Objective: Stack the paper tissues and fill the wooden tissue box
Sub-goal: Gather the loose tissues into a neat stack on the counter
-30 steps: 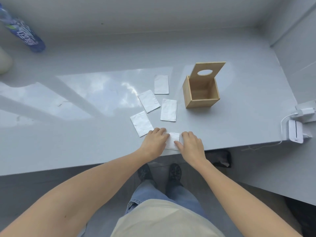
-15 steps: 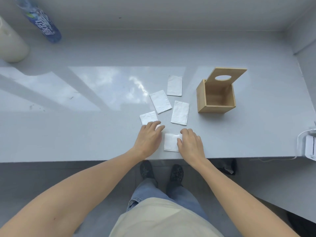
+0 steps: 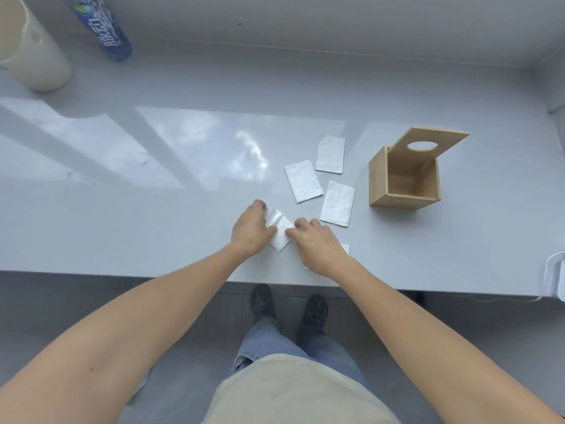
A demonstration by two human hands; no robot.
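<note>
A wooden tissue box (image 3: 403,186) stands open on the grey counter (image 3: 183,228), its lid with an oval hole tipped back. Three folded white tissues lie flat to its left: a far one (image 3: 330,154), a middle one (image 3: 303,185) and a near one (image 3: 337,203). My left hand (image 3: 250,229) grips a fourth tissue (image 3: 278,229), tilted and lifted at its far end. My right hand (image 3: 316,244) touches that tissue's right edge with its fingertips. It covers most of another tissue (image 3: 345,248) near the counter's front edge.
A blue labelled bottle (image 3: 105,29) and a cream cylinder (image 3: 27,53) stand at the far left. A white device with a cable (image 3: 558,276) sits at the right edge. Walls close the back and right. My shoes (image 3: 287,307) show below the counter edge.
My left hand has taken hold of the tissue at the left and drawn it toward my right hand. My right hand shifted onto the front tissue. The camera view moved left.
</note>
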